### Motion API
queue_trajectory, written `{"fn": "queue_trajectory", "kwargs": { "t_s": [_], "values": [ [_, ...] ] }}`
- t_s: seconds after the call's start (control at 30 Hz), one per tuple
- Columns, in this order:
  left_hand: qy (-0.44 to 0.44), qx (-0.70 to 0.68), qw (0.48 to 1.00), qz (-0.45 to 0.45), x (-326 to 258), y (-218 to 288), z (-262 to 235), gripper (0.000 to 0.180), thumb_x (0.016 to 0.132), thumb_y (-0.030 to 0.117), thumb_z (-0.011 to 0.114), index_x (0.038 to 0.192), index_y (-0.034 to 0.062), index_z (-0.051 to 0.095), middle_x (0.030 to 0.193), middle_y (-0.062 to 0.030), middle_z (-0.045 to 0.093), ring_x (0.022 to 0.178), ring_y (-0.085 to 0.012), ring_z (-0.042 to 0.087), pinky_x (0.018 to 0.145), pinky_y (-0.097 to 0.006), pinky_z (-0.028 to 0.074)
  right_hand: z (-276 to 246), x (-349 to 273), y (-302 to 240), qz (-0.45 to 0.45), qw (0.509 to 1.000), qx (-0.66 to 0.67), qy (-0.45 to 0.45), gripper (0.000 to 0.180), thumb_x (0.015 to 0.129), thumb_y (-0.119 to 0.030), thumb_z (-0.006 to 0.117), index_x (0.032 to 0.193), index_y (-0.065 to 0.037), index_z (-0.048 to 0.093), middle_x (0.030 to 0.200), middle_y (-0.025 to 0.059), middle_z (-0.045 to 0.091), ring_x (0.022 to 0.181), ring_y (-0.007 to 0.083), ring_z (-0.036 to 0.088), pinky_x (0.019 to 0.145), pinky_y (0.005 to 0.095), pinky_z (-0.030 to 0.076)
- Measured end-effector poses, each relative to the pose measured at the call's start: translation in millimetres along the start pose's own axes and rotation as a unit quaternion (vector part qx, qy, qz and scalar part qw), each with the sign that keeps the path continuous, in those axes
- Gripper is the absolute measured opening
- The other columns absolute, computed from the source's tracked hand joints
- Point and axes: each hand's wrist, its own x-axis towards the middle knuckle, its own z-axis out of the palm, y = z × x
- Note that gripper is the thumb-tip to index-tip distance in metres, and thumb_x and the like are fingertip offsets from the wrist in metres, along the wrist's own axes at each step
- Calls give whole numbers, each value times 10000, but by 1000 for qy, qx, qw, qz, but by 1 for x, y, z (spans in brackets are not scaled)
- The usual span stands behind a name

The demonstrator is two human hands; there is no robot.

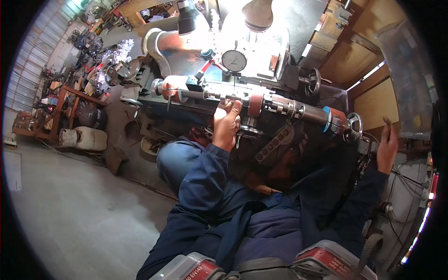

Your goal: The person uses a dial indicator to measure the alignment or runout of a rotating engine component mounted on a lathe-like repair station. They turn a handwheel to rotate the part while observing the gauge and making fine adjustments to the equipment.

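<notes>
My left hand [227,125] reaches up to a thin metal shaft [212,94] in the middle of a grinding machine, with its fingers closed at the shaft. What exactly lies under the fingertips is partly hidden. Just above stands a round white dial gauge [234,61], beside a red articulated holder arm [204,70]. Red-brown cylindrical housings [255,105] flank the shaft. Away at the right, my right hand [388,147] is held up with fingers stretched, touching nothing visible; the nearest thing is the handwheel [354,127] at the machine's right end.
Two bright lamps [258,15] hang over the machine. Another handwheel [131,101] sits at its left end. A slotted metal strip [275,144] hangs below. Scrap and parts [84,46] are piled at left, near a brown frame [70,100]. A plastic sheet [406,74] hangs right.
</notes>
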Motion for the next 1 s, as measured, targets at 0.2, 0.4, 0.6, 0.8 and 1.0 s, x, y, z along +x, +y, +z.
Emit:
{"fn": "queue_trajectory", "kwargs": {
  "t_s": [0.2, 0.4, 0.6, 0.8, 1.0],
  "values": [
    [192, 147, 914, 326, -25, -30, 34, 276, 911, 126, 618, 1119, 40, 458, 752, 26, 435, 567, -54, 365, 478, -237, 326, 48, 37, -105, -155, 976, 118, -99, 291, 966, -102, 490, 1242, -69, 576, 1024, 66, 630, 913, 127, 578, 751, 269, 467],
    [-288, 437, 786, 329, -43, -32, 65, 253, 807, 163, 688, 996, 47, 565, 819, -139, 619, 685, -279, 640, 595, -366, 503, 134, 40, -190, -202, 902, 242, -296, 131, 861, -88, 615, 981, -36, 607, 874, 168, 662, 819, 290, 666, 724, 345, 489],
    [-440, 613, 651, 86, -27, -83, 39, 312, 801, 211, 630, 1081, 75, 612, 959, -211, 652, 909, -387, 634, 764, -458, 512, 192, 40, -205, -237, 877, 221, -354, 85, 845, -64, 643, 883, 10, 622, 771, 131, 623, 714, 161, 595, 701, 311, 477],
    [-446, 652, 613, -7, -28, -61, 48, 357, 759, 136, 666, 1106, 81, 604, 1047, -211, 642, 1007, -366, 621, 835, -453, 500, 198, 38, -196, -231, 860, 227, -394, 99, 827, -63, 657, 904, -1, 652, 817, 145, 651, 786, 230, 658, 708, 344, 490],
    [-445, 664, 601, -26, -26, -47, 55, 380, 755, 131, 679, 1114, 49, 587, 1046, -215, 642, 1016, -366, 619, 850, -447, 499, 201, 35, -195, -201, 856, 258, -401, 70, 812, 7, 643, 882, 8, 639, 815, 113, 597, 788, 189, 601, 728, 315, 470]
  ]
}}
